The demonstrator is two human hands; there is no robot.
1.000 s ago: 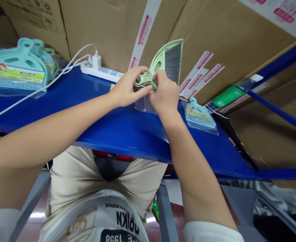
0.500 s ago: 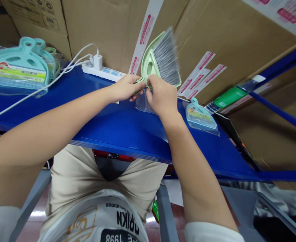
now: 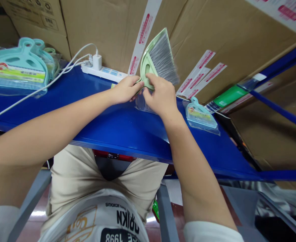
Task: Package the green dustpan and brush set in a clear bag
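Observation:
A light green hand brush (image 3: 148,69) with grey bristles lies against a matching green dustpan (image 3: 145,54), both raised above the blue shelf with bristles pointing up and right. My left hand (image 3: 127,89) pinches the dustpan by its handle end, thumb on top. My right hand (image 3: 161,94) is closed on the brush near its handle, fingers curled over the front. The two hands nearly touch, and they hide most of both handles. Beneath them a clear plastic bag (image 3: 144,103) rests on the shelf.
Packaged blue dustpan sets (image 3: 16,72) lie at the left, and a smaller blue set (image 3: 200,116) at the right. A white power strip (image 3: 104,73) with a charger and cable (image 3: 32,95) runs along the back. Cardboard boxes (image 3: 102,30) stand behind; a green-labelled bottle (image 3: 232,95) leans at the right.
The brush has turned slightly against the dustpan: its bristles now stick out past the pan's lower right edge, while the pan's upper corner shows beyond them. Both hands keep their hold.

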